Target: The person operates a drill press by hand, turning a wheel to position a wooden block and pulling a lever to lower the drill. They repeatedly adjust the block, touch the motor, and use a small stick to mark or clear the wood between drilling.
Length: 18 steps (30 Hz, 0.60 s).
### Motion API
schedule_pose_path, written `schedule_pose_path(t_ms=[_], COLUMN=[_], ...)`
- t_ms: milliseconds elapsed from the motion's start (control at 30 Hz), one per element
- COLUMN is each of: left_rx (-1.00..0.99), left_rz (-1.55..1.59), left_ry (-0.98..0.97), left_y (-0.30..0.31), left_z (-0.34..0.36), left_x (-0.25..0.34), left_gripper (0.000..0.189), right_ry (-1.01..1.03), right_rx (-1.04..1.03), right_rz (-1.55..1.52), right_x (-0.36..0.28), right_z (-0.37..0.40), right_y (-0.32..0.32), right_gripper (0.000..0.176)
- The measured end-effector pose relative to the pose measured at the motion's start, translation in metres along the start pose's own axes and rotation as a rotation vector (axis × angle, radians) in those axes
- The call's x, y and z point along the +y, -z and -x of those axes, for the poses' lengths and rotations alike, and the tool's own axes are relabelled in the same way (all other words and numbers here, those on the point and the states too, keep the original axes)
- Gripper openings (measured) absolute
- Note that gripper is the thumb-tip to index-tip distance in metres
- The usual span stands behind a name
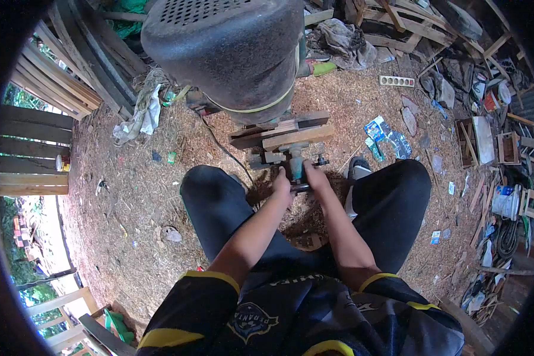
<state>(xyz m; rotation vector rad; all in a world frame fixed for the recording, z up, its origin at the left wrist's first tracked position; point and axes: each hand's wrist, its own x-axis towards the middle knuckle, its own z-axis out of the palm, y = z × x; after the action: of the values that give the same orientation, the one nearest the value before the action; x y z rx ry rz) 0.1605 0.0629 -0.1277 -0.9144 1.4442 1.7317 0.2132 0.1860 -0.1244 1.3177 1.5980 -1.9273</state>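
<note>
Both hands are close together between the knees, at a dark and greenish tool or clamp. My left hand is closed around its left side; my right hand is closed on its right side. A dark round part shows between them. Just beyond the tool lies a light brown wooden block, with a longer, darker board behind it. A large dark plastic chair back with holes stands over the boards. The exact shape of the gripped part is hidden by the fingers.
A black cable runs at the left of the boards. A white power strip and blue packets lie on the shaving-covered ground at the right. Planks lean at the upper left; scrap wood is piled at the upper right.
</note>
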Motion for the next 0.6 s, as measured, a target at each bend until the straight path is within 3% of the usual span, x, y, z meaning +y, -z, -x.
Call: schedule_pose_path(t_ms=[33,100,167,200,367,400,500,567,600], left_rx=[-0.09,0.035,0.147,0.117,-0.006,-0.065,0.161,0.345,0.311], left_rz=[0.141,0.025,-0.121,-0.162,-0.384,-0.227,-0.521,-0.727,-0.688], left_ry=[0.122,0.088,0.069,0.049,-0.013,0.032,-0.29,-0.482,-0.416], left_y=[0.005,0.002,-0.004,-0.011,-0.017,-0.018,-0.027,-0.015,-0.012], left_z=[0.0,0.009,0.016,0.017,0.019,0.028,0.012,-0.001,0.01], left_x=[0.0,0.004,0.012,0.015,0.015,0.018,-0.001,-0.012,-0.004], left_gripper=[0.049,0.053,0.059,0.061,0.071,0.071,0.071,0.074,0.074], right_ry=[0.012,0.044,0.016,0.019,-0.129,-0.155,-0.065,-0.123,-0.139], right_rx=[0.105,0.319,0.201,0.098,-0.201,-0.232,-0.095,-0.147,-0.188], right_rz=[0.165,0.488,0.325,0.216,-0.252,-0.357,-0.484,-0.454,-0.442], right_x=[-0.019,-0.051,-0.036,-0.017,-0.038,-0.034,0.022,0.002,0.011], right_z=[0.026,0.068,0.04,0.01,0.042,0.043,-0.01,0.015,0.001], right_y=[-0.007,-0.016,-0.012,-0.006,0.005,0.008,0.009,0.008,0.009], right_gripper=[0.089,0.106,0.108,0.108,0.094,0.088,0.083,0.076,0.073])
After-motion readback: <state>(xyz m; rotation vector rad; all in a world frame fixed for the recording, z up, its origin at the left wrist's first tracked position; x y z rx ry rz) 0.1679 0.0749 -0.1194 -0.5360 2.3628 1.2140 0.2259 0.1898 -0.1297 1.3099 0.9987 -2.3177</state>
